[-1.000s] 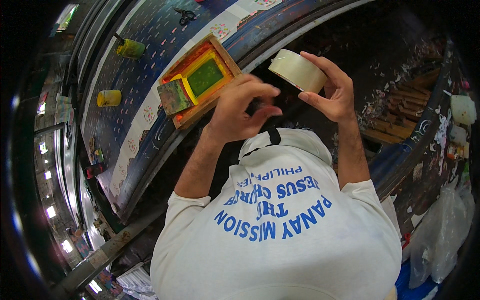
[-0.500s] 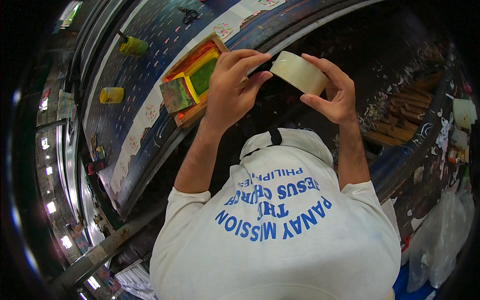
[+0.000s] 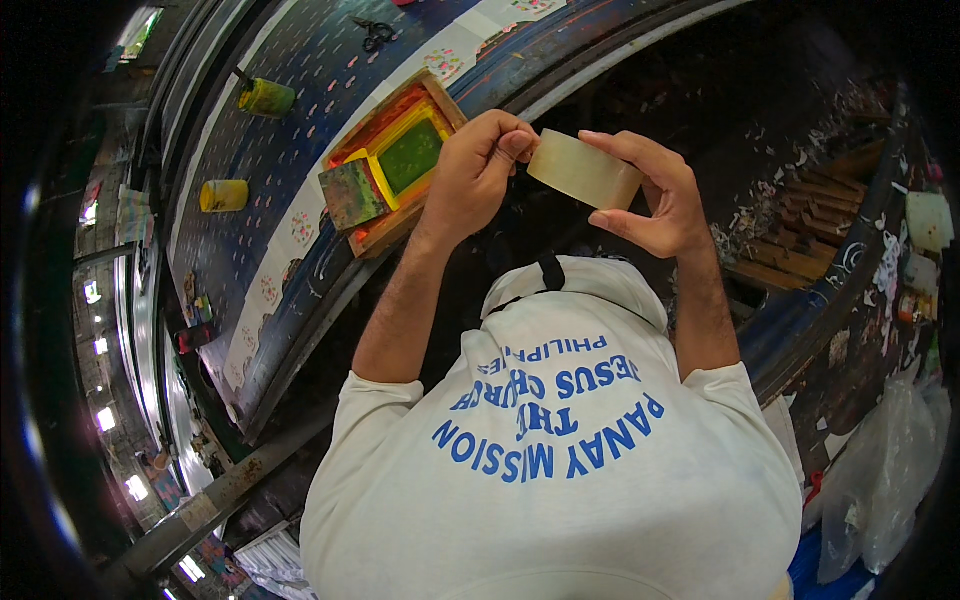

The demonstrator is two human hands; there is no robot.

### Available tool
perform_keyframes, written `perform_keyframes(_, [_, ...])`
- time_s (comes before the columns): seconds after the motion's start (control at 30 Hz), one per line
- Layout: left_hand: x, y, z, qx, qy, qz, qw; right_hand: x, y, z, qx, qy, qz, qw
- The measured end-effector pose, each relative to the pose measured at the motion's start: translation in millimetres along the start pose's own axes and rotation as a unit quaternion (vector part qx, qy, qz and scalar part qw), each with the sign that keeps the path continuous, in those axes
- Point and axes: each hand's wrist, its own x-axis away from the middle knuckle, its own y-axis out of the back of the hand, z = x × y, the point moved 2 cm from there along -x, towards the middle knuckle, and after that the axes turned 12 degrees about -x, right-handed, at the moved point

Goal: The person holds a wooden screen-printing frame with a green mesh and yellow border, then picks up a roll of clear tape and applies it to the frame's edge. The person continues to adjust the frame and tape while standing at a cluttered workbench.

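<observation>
While at tape roll (image 3: 583, 169), fingers (image 3: 515, 143)

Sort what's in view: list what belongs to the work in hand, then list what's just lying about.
In hand:
- roll of tape
- left hand picking at the roll's edge
- right hand holding the roll

Lying about:
- wooden screen frame with a squeegee on it
- two yellow containers
- scissors
- plastic bags

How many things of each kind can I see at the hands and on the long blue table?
Roll of clear tape, held by left hand and right hand: 1
Wooden printing frame: 1
Yellow containers: 2
Scissors: 1
Total: 5
</observation>
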Motion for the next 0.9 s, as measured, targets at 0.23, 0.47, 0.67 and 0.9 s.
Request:
perform_keyframes(0.23, [-3.2, -0.8, -7.1, 0.001, -0.008, -0.024, 1.000, -3.6, -1.9, -2.0, -0.031, 0.014, -0.029, 0.999])
perform_keyframes(0.47, [-4.2, -8.2, -24.4, -0.132, -0.029, -0.161, 0.978, -11.7, -5.4, 4.1, 0.050, 0.059, -0.062, 0.995])
perform_keyframes(0.67, [-10.1, -16.6, -30.1, -0.131, -0.069, -0.204, 0.968, -23.3, 2.2, 28.9, 0.123, 0.079, -0.067, 0.987])
perform_keyframes(0.9, [-17.7, -21.0, -29.1, -0.104, -0.091, -0.240, 0.961, -31.3, -2.3, 35.4, 0.223, 0.054, -0.083, 0.970])
